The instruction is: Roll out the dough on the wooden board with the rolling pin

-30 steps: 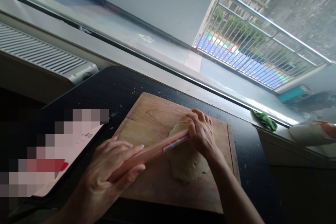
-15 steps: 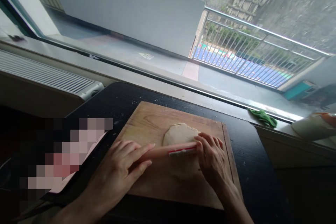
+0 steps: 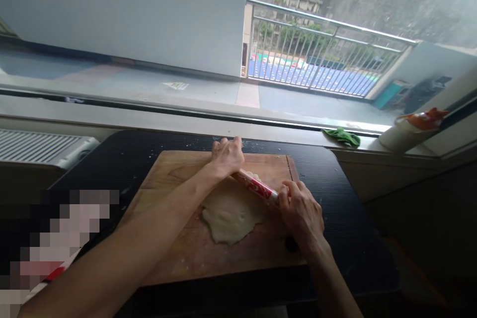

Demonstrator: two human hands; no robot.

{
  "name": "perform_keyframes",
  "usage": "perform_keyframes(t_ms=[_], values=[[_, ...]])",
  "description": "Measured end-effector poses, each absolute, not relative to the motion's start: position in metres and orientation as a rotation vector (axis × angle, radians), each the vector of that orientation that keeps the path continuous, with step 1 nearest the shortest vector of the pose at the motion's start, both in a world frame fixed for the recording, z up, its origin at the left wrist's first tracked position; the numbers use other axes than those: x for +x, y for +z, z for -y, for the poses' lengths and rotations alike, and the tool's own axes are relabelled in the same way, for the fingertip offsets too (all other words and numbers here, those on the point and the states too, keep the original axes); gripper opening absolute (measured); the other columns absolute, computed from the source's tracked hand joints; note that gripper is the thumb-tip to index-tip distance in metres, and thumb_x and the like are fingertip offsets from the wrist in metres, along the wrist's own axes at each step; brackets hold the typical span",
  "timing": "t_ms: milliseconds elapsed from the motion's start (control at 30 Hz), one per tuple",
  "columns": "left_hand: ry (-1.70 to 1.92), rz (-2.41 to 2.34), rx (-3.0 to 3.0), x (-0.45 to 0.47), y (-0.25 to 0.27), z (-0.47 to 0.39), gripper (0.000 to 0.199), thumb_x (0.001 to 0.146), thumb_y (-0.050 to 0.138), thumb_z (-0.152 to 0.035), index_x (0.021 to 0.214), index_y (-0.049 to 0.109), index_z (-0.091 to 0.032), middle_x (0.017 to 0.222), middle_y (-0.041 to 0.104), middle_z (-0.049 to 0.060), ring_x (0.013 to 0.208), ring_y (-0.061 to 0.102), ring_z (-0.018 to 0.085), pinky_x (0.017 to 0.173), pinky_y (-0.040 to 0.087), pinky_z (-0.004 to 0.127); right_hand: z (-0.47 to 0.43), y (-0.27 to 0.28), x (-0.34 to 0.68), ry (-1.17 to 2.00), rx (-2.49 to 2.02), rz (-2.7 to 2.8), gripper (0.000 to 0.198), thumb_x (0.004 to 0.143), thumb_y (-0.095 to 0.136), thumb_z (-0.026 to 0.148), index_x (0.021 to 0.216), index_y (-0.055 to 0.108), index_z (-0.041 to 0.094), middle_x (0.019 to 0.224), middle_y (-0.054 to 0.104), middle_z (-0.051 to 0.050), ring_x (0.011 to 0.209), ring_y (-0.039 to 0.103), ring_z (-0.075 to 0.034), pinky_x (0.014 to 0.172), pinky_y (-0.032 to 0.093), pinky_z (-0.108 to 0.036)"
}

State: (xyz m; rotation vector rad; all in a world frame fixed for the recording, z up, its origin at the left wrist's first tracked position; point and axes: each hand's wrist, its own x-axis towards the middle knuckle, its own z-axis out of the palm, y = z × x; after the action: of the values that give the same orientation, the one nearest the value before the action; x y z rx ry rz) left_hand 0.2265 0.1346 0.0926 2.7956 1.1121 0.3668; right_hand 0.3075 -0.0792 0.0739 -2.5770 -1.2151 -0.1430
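A flattened sheet of pale dough (image 3: 231,216) with an uneven edge lies on a wooden cutting board (image 3: 167,253). Across its far right part rests a rolling pin (image 3: 257,186) with a red printed label, slanting down to the right. My left hand (image 3: 229,155) is closed round the pin's far end, over the back of the board. Closer to me, my right hand (image 3: 302,208) grips the near end beside the board's right edge. My left forearm crosses over the left of the board.
The board lies on a black table (image 3: 343,238). Behind it runs a windowsill with a green cloth (image 3: 342,136) and a pale container (image 3: 404,131) at the right. A white radiator (image 3: 46,148) stands at the left. A pixelated patch covers the lower left.
The left hand has moved forward and right, and the pin has turned from nearly level to a slant. More of the dough's near side shows. The view has shifted and levelled.
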Motion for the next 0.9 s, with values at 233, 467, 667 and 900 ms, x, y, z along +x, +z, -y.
perform_keyframes(t_ms=[233, 467, 667, 900], values=[[0.419, -0.604, 2.825, 0.195, 0.084, -0.116, 0.033, 0.082, 0.033, -0.008, 0.107, 0.053, -0.019, 0.108, 0.062, 0.005, 0.102, 0.054, 0.018, 0.094, 0.043, 0.030, 0.095, 0.071, 0.298, -0.162, -2.436, 1.285, 0.025, 0.097, 0.039, 0.032, 0.094, 0.061, 0.023, 0.087, 0.059, -0.002, 0.085, 0.052, -0.019, 0.074, 0.032, -0.030], [0.358, -1.046, 2.660, 0.200, 0.076, -0.112, 0.040, 0.086, 0.034, -0.021, 0.123, 0.048, -0.023, 0.114, 0.062, 0.005, 0.107, 0.056, 0.023, 0.092, 0.046, 0.039, 0.094, 0.072, 0.298, -0.232, -2.405, 1.301, 0.024, 0.096, 0.039, 0.028, 0.082, 0.058, 0.023, 0.081, 0.057, -0.001, 0.079, 0.049, -0.019, 0.074, 0.031, -0.032], [0.255, -1.082, 2.870, 0.254, 0.075, -0.130, 0.046, 0.090, 0.031, -0.032, 0.131, 0.047, -0.019, 0.124, 0.062, 0.010, 0.117, 0.053, 0.027, 0.098, 0.042, 0.042, 0.086, 0.076, 0.305, -0.152, -2.387, 1.266, 0.018, 0.094, 0.043, 0.026, 0.088, 0.060, 0.023, 0.085, 0.059, -0.002, 0.084, 0.051, -0.019, 0.075, 0.032, -0.031], [0.222, -0.897, 2.993, 0.184, 0.073, -0.097, 0.052, 0.093, 0.024, -0.038, 0.138, 0.044, -0.021, 0.141, 0.051, 0.004, 0.135, 0.037, 0.025, 0.112, 0.025, 0.047, 0.101, 0.072, 0.289, -0.102, -2.317, 1.313, 0.020, 0.095, 0.042, 0.030, 0.091, 0.061, 0.023, 0.087, 0.061, -0.002, 0.084, 0.051, -0.020, 0.079, 0.031, -0.035]])
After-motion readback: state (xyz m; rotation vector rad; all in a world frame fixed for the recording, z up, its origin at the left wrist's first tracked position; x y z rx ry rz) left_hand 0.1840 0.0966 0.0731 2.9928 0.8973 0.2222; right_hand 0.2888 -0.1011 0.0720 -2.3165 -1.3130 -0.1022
